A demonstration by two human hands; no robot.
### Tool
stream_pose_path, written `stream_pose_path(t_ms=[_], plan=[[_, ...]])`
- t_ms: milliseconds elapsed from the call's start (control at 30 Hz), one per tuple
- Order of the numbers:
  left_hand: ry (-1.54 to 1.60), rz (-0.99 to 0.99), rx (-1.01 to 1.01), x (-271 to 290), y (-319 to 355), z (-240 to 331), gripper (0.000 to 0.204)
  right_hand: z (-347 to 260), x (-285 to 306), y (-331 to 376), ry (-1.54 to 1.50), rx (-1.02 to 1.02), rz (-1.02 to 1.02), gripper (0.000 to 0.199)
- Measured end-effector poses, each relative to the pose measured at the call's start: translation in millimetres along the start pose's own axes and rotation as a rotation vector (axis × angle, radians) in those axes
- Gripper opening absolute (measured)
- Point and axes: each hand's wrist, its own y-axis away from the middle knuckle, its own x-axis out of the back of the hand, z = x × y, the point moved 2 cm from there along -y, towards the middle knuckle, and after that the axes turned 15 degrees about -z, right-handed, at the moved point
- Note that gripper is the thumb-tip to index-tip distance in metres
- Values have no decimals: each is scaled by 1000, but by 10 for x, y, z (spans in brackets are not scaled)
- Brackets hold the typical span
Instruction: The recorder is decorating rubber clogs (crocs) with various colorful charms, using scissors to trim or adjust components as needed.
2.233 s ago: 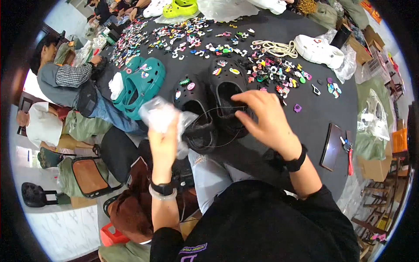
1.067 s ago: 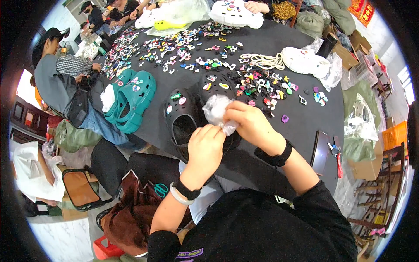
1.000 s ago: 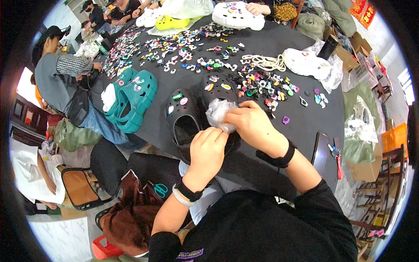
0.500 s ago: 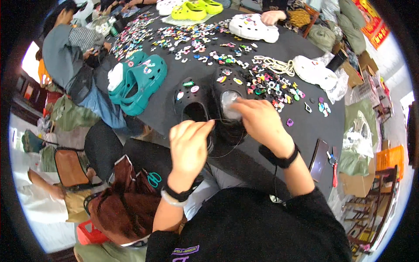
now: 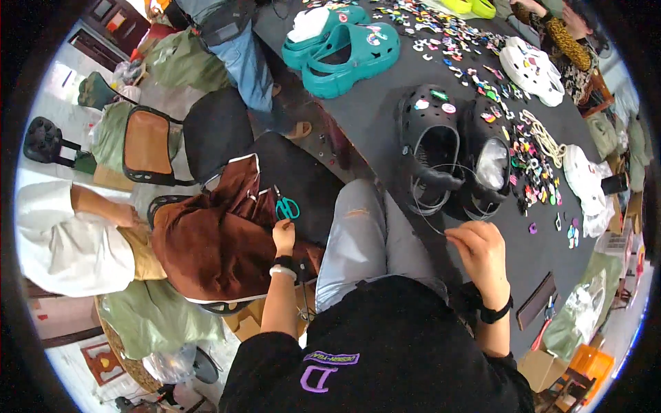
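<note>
Held the left arm outstretched, low to the left, with the left hand (image 5: 283,239) drawn together at the handle of teal scissors (image 5: 286,208), beside brown cloth (image 5: 200,248) and a dark seat (image 5: 303,168); too small to tell whether gripping or only touching. Had the right hand (image 5: 482,256) raised over the black table (image 5: 375,127), fingers angled left, pinching a thin cord (image 5: 432,226) between thumb and forefinger, looped up to 2 black clogs (image 5: 413,131) standing side by side, with clear plastic (image 5: 491,164) inside the right clog.

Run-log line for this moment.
left hand: at scissors, grip unclear | right hand: pinching thin cord | plastic: in right black clog | left black clog: beside it
</note>
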Motion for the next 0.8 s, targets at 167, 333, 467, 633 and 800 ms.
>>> stream_pose_path(t_ms=[167,333,467,633,800], plan=[[-134,31,14,-313,-481,-266,31,-202,40,-22,28,8,-99,13],[-206,170,316,-467,-705,-342,45,-240,20,52,11,-4,-202,12],[-236,22,401,-396,-735,-275,65,-256,14,122,5,-37,-205,12],[640,-203,99,-229,-303,-2,59,-217,-12,59,-35,-82,-125,9],[952,-591,-245,97,803,1283,64,-88,-153,19,-118,-56,-6,10]])
